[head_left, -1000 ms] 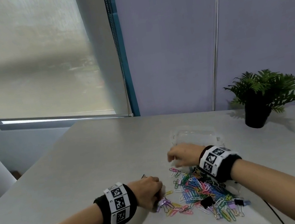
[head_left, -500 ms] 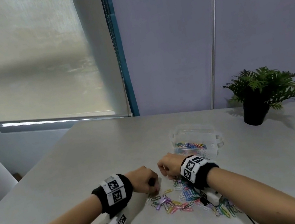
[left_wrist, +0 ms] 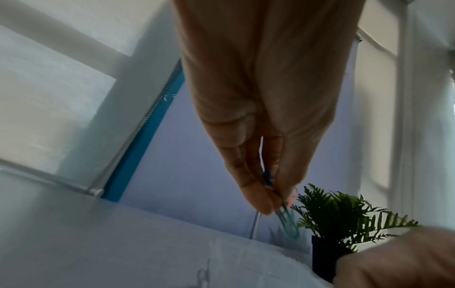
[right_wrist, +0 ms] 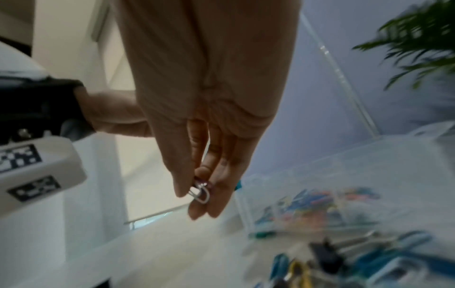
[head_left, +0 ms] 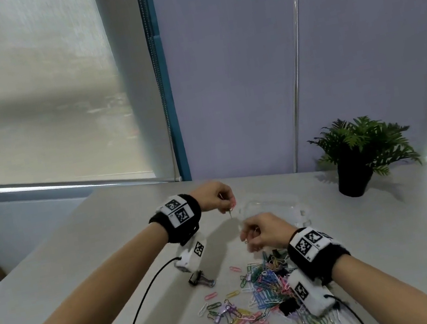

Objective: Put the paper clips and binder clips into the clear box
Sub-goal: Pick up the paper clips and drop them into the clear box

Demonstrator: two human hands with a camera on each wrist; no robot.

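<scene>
A heap of coloured paper clips (head_left: 260, 290) with black binder clips (head_left: 287, 306) lies on the grey table near me. The clear box (head_left: 285, 203) stands just beyond, with coloured clips inside (right_wrist: 317, 202). My left hand (head_left: 220, 197) is raised left of the box and pinches a few paper clips; a green one (left_wrist: 288, 222) hangs from the fingertips. My right hand (head_left: 256, 232) hovers at the box's near edge, pinching a silver clip (right_wrist: 200, 193) between thumb and fingers.
A lone black binder clip (head_left: 198, 278) lies left of the heap. A potted fern (head_left: 359, 153) stands at the back right. A black cable (head_left: 144, 296) runs from the left wrist toward me. The table's left edge (head_left: 36, 250) falls off toward the window.
Both hands have risen from the heap with clips in them. The left moved up and forward beside the box; the right moved to the box's near edge.
</scene>
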